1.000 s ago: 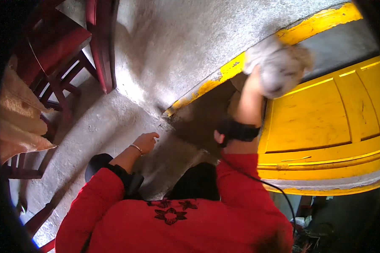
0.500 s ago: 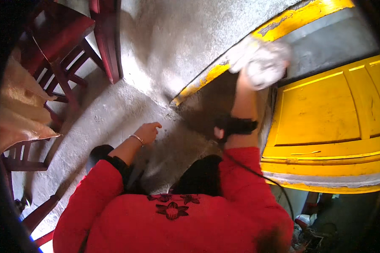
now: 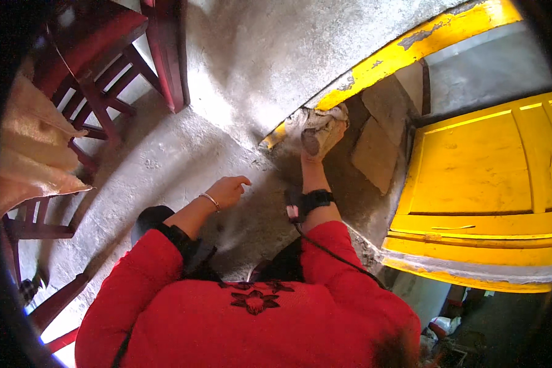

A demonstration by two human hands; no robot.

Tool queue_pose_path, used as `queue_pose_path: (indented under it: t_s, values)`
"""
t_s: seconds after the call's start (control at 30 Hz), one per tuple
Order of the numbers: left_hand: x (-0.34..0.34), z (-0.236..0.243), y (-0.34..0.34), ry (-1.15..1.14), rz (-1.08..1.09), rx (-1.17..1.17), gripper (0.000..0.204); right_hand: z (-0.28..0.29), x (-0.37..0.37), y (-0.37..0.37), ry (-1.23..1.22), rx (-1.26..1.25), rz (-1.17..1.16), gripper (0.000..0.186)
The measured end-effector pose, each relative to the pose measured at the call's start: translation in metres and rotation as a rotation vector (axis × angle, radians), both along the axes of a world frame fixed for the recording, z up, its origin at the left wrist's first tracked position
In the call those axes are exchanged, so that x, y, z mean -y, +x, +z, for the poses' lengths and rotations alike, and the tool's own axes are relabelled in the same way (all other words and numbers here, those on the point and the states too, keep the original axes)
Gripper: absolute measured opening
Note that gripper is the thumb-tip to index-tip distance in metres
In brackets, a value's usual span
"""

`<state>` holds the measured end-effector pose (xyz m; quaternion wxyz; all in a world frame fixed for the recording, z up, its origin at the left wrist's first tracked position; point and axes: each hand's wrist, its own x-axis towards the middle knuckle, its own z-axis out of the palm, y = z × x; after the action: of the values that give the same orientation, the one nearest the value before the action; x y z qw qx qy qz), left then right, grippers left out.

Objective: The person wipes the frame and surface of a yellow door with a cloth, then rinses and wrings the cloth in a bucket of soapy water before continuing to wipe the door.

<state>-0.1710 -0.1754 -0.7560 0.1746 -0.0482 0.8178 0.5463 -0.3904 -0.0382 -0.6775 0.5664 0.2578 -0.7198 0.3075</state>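
Observation:
I have my right hand [image 3: 311, 147] closed on a crumpled whitish-grey rag [image 3: 330, 119], which is pressed against the lower part of a chipped yellow-painted strip [image 3: 420, 38] along the grey surface; most of these fingers are hidden in the cloth. My left hand [image 3: 226, 191] hangs lower and to the left, above the concrete floor, empty, its fingers loosely bent and apart. A black strap with a cable [image 3: 318, 198] is round my right forearm.
Dark red wooden chairs and a table [image 3: 95, 46] stand at the left, with a peach cloth [image 3: 37, 153] draped there. A yellow panelled door [image 3: 472, 168] fills the right. A flat slab [image 3: 374, 153] lies beside the rag. Small clutter [image 3: 444, 325] sits at the lower right.
My right hand has moved the rag down and to the left along the yellow strip, uncovering the slab behind it. My left hand has shifted slightly up and right in view.

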Motion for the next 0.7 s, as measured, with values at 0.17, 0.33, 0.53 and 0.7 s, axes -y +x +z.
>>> queue_pose_path:
  t_s: [0.17, 0.33, 0.53, 0.7]
  values:
    - [-0.007, -0.001, 0.0, -0.065, -0.023, -0.038, 0.03, 0.055, -0.023, -0.03, 0.145, -0.165, -0.175, 0.042]
    - [0.002, -0.005, 0.01, -0.126, 0.007, -0.007, 0.03, 0.088, 0.018, 0.015, 0.07, 0.096, 0.199, 0.029]
    - [-0.01, 0.019, -0.004, -0.029, 0.008, -0.077, 0.03, -0.047, -0.025, -0.005, -0.088, 0.561, 0.316, 0.023]
    - [0.002, 0.019, 0.008, -0.105, 0.011, -0.083, 0.031, -0.042, -0.013, 0.025, -0.061, 0.557, 0.422, 0.012]
